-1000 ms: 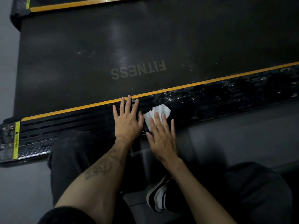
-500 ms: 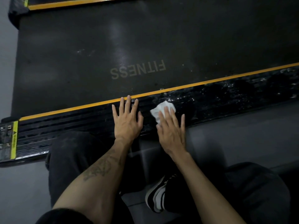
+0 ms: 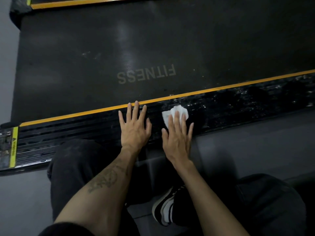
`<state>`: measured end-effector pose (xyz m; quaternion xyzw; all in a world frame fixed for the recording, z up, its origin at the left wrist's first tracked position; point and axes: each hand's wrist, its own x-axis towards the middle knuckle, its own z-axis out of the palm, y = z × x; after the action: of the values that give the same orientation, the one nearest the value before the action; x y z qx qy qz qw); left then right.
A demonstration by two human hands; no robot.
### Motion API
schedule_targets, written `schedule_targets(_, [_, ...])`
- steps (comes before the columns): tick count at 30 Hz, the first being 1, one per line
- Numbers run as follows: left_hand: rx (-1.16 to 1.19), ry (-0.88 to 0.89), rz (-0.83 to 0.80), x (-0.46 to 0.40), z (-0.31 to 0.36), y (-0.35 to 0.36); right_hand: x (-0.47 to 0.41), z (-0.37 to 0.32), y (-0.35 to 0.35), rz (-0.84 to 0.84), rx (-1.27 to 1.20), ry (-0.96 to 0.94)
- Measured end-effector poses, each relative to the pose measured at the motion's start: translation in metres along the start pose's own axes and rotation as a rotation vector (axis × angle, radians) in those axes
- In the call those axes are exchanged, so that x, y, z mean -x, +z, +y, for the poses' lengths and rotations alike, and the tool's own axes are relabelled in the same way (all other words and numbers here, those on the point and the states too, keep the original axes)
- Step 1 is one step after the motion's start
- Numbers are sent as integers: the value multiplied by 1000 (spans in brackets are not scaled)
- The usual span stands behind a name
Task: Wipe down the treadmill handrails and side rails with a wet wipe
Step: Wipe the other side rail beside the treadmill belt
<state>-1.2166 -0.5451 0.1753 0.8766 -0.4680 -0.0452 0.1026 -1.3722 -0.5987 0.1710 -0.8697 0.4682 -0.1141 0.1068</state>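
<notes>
Head view: right hand (image 3: 177, 138) lies flat, fingers straight, pressing the white wet wipe (image 3: 175, 113) onto the near side rail (image 3: 238, 106) of the treadmill; the wipe pokes out past the fingertips. Left hand (image 3: 134, 126) just beside it, also flat with fingers spread, palm on the same rail, fingertips at the yellow stripe (image 3: 221, 87). Rail right of the wipe glistens wet. Belt (image 3: 119, 48) reads "FITNESS". Black-and-white shoe (image 3: 163, 208) below.

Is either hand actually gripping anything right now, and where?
Nothing is gripped. The right hand presses the wet wipe flat under straight fingers onto the side rail; the left hand rests flat on it.
</notes>
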Motion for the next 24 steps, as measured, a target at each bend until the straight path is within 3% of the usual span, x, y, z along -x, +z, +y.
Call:
schedule_targets(5, [12,-3,-1,-1,0,0,-4,15,-1,-82,60,-270])
schedule_targets(10, [-15,-1,-21,-2,0,-1,-14,14,-4,-50,46,3])
schedule_targets(16, [-8,-7,-25,-1,0,-1,-12,14,0,-94,72,-271])
schedule_targets(21, [-33,-5,-48,-1,2,-1,-19,19,-4,-37,64,-35])
schedule_targets(24, [-20,-4,-21,-1,0,2,-17,-1,2,-59,39,-144])
